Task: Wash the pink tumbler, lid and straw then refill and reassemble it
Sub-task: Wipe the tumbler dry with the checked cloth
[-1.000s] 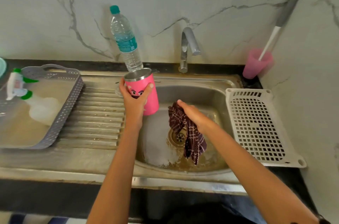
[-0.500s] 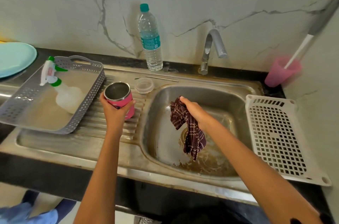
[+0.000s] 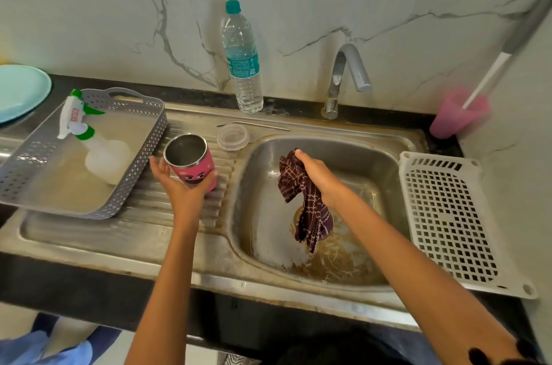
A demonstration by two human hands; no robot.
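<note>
My left hand (image 3: 182, 185) grips the pink tumbler (image 3: 191, 163), a steel-lined cup standing upright on the ribbed drainboard (image 3: 167, 215) left of the basin. Its mouth is open and it looks empty. The clear lid (image 3: 233, 137) lies flat on the drainboard just behind the tumbler. Beyond the lid, along the sink's back rim, lies the metal straw (image 3: 254, 125). My right hand (image 3: 316, 175) holds a dark maroon checked cloth (image 3: 307, 212) that hangs down over the basin (image 3: 373, 161).
A water bottle (image 3: 243, 66) stands against the wall, the tap (image 3: 343, 75) to its right. A grey basket (image 3: 149, 137) with a spray bottle (image 3: 95, 146) sits left. A white perforated tray (image 3: 448, 215), a pink cup (image 3: 457, 113) and a teal plate (image 3: 21, 90) lie at the edges.
My left hand has carried the tumbler from over the basin's left edge to the drainboard and set it down. The cloth in my right hand has risen slightly above the drain.
</note>
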